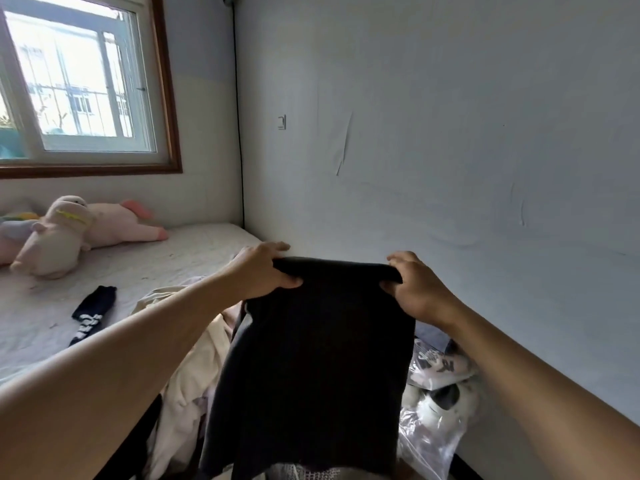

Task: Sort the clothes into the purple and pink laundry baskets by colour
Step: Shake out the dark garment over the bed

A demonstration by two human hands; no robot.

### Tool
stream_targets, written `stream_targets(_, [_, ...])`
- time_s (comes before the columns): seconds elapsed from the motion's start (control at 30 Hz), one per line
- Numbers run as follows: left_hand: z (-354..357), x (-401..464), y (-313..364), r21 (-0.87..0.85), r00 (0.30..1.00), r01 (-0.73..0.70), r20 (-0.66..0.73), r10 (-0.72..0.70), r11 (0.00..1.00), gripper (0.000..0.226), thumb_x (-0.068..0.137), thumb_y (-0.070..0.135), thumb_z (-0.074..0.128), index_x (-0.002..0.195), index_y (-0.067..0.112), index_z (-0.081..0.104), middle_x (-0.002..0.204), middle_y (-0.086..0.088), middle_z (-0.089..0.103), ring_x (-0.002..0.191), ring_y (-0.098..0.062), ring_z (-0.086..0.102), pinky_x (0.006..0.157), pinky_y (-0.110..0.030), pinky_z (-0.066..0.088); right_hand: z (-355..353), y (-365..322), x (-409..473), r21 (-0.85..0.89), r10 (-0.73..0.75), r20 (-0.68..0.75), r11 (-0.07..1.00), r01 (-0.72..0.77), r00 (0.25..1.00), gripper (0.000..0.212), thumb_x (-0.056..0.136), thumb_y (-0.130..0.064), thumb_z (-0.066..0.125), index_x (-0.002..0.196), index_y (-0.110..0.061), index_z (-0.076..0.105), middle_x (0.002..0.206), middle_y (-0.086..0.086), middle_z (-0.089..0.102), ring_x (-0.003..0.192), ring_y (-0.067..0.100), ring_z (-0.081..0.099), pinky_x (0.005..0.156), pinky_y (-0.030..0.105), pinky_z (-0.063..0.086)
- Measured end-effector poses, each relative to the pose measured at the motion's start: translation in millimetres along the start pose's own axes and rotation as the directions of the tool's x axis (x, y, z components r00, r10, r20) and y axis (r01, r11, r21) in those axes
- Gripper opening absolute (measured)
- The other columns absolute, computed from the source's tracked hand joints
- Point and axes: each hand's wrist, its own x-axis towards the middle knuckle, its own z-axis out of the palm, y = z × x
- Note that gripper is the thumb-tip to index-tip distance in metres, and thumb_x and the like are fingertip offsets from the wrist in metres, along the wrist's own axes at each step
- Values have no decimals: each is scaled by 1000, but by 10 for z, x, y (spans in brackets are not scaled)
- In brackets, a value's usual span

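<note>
One black garment [311, 368] hung over the bed [145, 268], long axis vertical, top edge level; two hands gripped that edge, the left hand [265, 268] and right hand [417, 289] each pinching a corner; one dark sock [92, 315] and two plush toys [62, 233] lay beyond.

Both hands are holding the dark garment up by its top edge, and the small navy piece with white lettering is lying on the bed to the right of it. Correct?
Not quite. Both the left hand and right hand do grip the dark garment by its top edge, but the navy piece with white lettering lies on the bed to its left, not its right, as the head view shows.
</note>
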Motion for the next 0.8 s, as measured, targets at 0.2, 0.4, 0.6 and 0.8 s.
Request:
stream_targets(0.2, [69,-120,239,-579,989,54,142,36,813,12,82,9,70,86,21,71,85,-6,72,80,-21,68,79,-29,53,137,-358,-130,-71,-298,-34,953,296,954,58,85,-30,63,136,-21,38,136,-3,47,134,14,33,118,41,0])
stream_targets(0.4, [-7,-191,152,-758,998,38,63,15,651,19,73,19,75,90,14,71,86,-7,72,74,-18,67,69,-25,52,195,-453,-109,-20,-378,-241,923,384,894,20,93,-21,56,109,-9,54,89,2,60,96,28,56,90,35,39])
stream_targets(0.6, [210,-519,-126,-840,907,351,414,71,414,70,50,32,91,109,13,60,95,-6,74,82,-17,72,73,-29,58,111,-495,8,-87,-369,-379,927,364,849,23,97,-34,46,102,-12,51,78,6,64,76,31,62,69,36,46])
stream_targets(0.8, [746,-612,9,-700,942,337,257,-218,630,36,72,4,76,106,8,65,89,-2,72,84,-16,67,73,-24,52,88,-564,135,-91,-244,-446,970,227,861,30,95,-47,46,84,-19,42,66,3,57,71,33,59,69,36,41])
